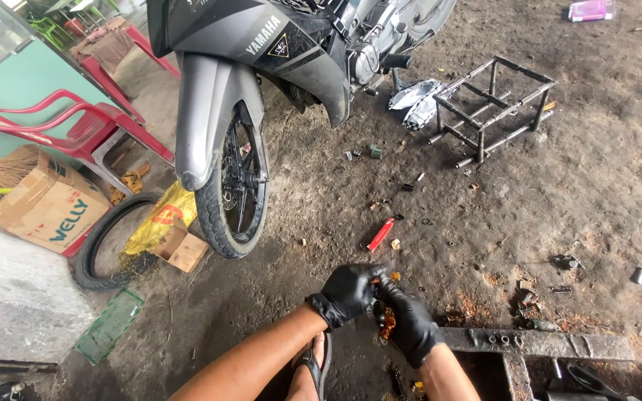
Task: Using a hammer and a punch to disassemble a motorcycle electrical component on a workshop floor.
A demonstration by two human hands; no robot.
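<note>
1. Left hand (348, 292) in a black glove, fingers curled closed around a small greasy part (386, 321); the part sits low centre, near the viewer, just above the dirt floor (596, 186).
2. Right hand (410, 321), also black-gloved, fingers wrapped around the same part from the right; orange-brown grease shows between the two hands. Exact shape of the part is hidden by the gloves.
3. A foot in a sandal (313, 364) sits just below the left hand.
4. Grey metal bar (536, 343) with holes lies just right of the right hand.
5. Red tool handle (380, 235) lies on the floor, a bit farther than the hands.
6. Motorcycle front wheel (233, 194) stands far left of the hands, under a grey fender (202, 111).
7. Loose tyre (105, 245) lies flat left of the wheel, beside a cardboard box (42, 204).
8. Red plastic chair (76, 126) at far left.
9. Dark metal frame stand (492, 108) at far right, with crumpled silver foil (414, 100) just left of it.
10. Green mesh panel (111, 324) lies near left.
</note>
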